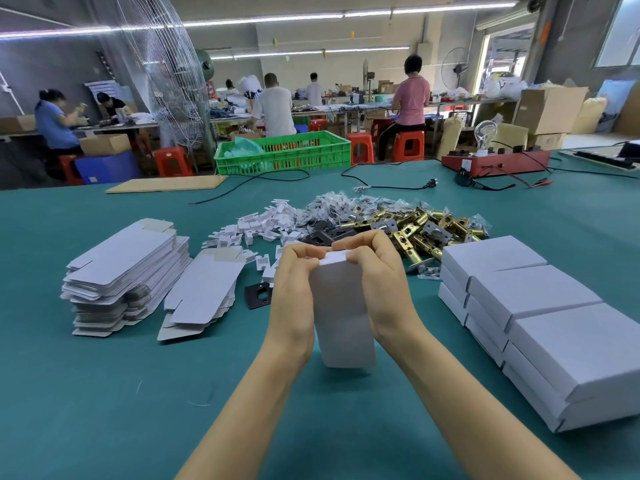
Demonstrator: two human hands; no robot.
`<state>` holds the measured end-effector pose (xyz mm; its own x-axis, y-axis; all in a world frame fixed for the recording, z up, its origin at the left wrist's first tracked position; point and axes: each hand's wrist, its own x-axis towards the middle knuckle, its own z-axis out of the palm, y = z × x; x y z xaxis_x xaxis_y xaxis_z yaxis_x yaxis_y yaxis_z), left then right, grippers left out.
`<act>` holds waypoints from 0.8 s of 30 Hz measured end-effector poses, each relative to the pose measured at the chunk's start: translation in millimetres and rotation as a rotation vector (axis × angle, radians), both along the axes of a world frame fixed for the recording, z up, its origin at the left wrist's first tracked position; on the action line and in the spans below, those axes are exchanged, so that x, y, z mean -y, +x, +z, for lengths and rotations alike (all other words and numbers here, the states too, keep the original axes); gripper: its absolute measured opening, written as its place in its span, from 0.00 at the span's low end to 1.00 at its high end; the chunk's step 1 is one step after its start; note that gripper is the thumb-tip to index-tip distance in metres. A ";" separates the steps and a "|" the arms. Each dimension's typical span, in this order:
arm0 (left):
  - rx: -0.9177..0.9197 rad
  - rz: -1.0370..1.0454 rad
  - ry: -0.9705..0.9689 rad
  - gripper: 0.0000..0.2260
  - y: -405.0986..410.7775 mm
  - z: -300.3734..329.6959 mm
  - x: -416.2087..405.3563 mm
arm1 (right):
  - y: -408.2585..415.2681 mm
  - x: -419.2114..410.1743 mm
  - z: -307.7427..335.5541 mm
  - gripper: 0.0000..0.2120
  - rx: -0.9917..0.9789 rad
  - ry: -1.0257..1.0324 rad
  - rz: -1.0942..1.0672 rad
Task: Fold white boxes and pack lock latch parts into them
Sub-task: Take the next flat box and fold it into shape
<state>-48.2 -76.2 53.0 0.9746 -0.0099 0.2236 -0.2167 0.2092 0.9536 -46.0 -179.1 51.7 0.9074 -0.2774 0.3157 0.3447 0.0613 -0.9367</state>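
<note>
White cardboard box (341, 306) stands on end on the green table (138, 393), both the left hand (294, 289) and right hand (375, 282) gripping it and pinching the top flap. Squeeze too hard and I reckon that thin wall buckles, or the flap creases crooked and won't tuck.

A long teal-covered bench (104, 393) fills the foreground of a workshop with grey walls (41, 71). Fluorescent tube lights (263, 19) run across the ceiling. Beyond the bench's far edge stand a green plastic crate (287, 152), orange-red stools (408, 145) and a large wire-guarded fan (162, 74). Workers sit at further tables (346, 110) along the back. Daylight enters through a doorway (505, 60) and a window (620, 32) at the right. Cardboard cartons (549, 109) are stacked near the bench's far right corner.
</note>
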 end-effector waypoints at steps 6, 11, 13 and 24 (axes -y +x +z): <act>0.129 -0.082 0.101 0.08 -1.0 -4.6 0.0 | 1.8 9.7 1.7 0.07 0.010 0.005 -0.053; 0.412 0.022 0.304 0.21 1.9 -0.2 -10.2 | 3.1 11.3 6.1 0.13 0.036 -0.094 -0.127; 0.514 0.065 0.325 0.22 2.1 2.2 -14.5 | 5.2 15.7 9.2 0.22 -0.139 -0.164 -0.029; 0.388 0.067 0.336 0.21 8.7 -44.3 -2.7 | 18.0 49.0 -23.1 0.15 -0.326 0.251 0.353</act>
